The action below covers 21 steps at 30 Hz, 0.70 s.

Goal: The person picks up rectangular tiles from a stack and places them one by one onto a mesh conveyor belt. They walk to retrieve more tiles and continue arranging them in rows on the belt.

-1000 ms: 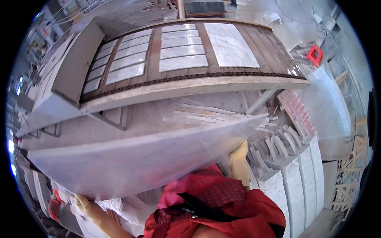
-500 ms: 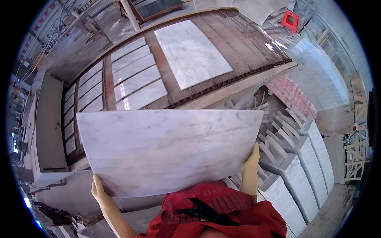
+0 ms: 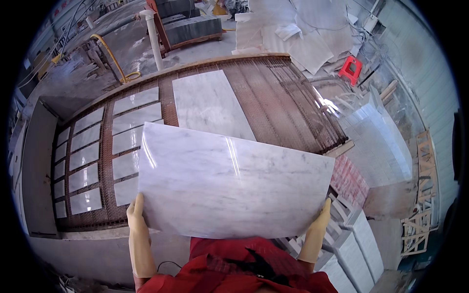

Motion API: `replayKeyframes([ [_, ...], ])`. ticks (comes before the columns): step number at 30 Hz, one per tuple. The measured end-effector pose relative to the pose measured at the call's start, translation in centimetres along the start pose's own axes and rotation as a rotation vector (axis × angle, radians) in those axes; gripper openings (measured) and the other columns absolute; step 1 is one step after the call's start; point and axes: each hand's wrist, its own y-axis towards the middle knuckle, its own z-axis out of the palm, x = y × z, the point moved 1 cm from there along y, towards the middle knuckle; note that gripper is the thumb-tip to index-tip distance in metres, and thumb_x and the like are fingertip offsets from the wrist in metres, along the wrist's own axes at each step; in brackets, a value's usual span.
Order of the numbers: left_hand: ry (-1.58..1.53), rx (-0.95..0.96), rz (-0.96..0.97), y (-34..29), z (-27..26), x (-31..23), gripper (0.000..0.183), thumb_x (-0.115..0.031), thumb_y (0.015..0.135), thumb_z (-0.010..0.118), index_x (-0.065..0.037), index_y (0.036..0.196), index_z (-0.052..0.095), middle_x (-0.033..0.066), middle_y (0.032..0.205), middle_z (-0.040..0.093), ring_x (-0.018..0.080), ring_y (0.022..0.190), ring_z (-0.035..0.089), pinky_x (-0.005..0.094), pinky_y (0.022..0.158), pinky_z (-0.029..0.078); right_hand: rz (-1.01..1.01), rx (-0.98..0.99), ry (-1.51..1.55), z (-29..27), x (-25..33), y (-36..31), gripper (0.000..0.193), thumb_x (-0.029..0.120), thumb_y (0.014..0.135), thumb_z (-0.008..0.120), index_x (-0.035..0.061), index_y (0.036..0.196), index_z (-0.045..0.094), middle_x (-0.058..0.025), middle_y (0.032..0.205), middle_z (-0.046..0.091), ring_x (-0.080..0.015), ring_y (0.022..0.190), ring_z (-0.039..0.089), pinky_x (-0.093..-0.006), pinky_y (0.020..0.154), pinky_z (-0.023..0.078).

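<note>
A large rectangular white marble slab with grey veins point(image 3: 234, 185) is held in front of me, its far left corner raised higher in the picture than its right one. My left hand point(image 3: 136, 212), in a cream glove, grips the slab's near left edge with the thumb on top. On the opposite side my right hand point(image 3: 320, 222), gloved alike, clasps the near right edge. The fingers beneath the slab are hidden. Just beyond it, a second large marble slab point(image 3: 205, 97) lies flat on a brown mesh conveyor bed point(image 3: 273, 97), partly covered from view by the held one.
Rows of smaller marble tiles point(image 3: 85, 154) lie at the bed's left, beside a grey metal housing point(image 3: 41, 171). To my right, slabs stand on edge in a stack point(image 3: 351, 249) with spacer strips. Farther off are a red stool point(image 3: 351, 71) and a wooden crate frame point(image 3: 422, 195).
The held slab has turned clockwise in the picture and now overlaps the slab on the bed. My view has shifted, showing more of the far floor. Both hands keep their grip.
</note>
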Motion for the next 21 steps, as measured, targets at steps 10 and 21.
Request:
replayKeyframes([
  [10,0.088,-0.086,-0.154,3.9,8.1,2.2,0.064,-0.048,0.102,0.067,0.002,0.143,0.065,0.013,0.134,0.069,0.0246,0.123,0.062,0.0395,0.107,0.046,0.079,0.14,-0.213,6.5,5.8,12.4,0.069,0.056,0.104,0.064,-0.0019,0.142,0.066,-0.0106,0.142,0.068,-0.0245,0.126,0.063,-0.0375,0.111,0.047],
  [21,-0.326,-0.396,-0.28,-8.8,19.4,5.1,0.049,-0.039,0.104,0.064,-0.001,0.134,0.07,0.0092,0.121,0.074,0.0226,0.108,0.069,0.0375,0.096,0.052,0.101,0.605,-0.547,25.1,11.3,30.7,0.064,0.05,0.103,0.068,-0.0061,0.134,0.069,-0.0116,0.13,0.072,-0.0224,0.115,0.066,-0.0372,0.1,0.05],
])
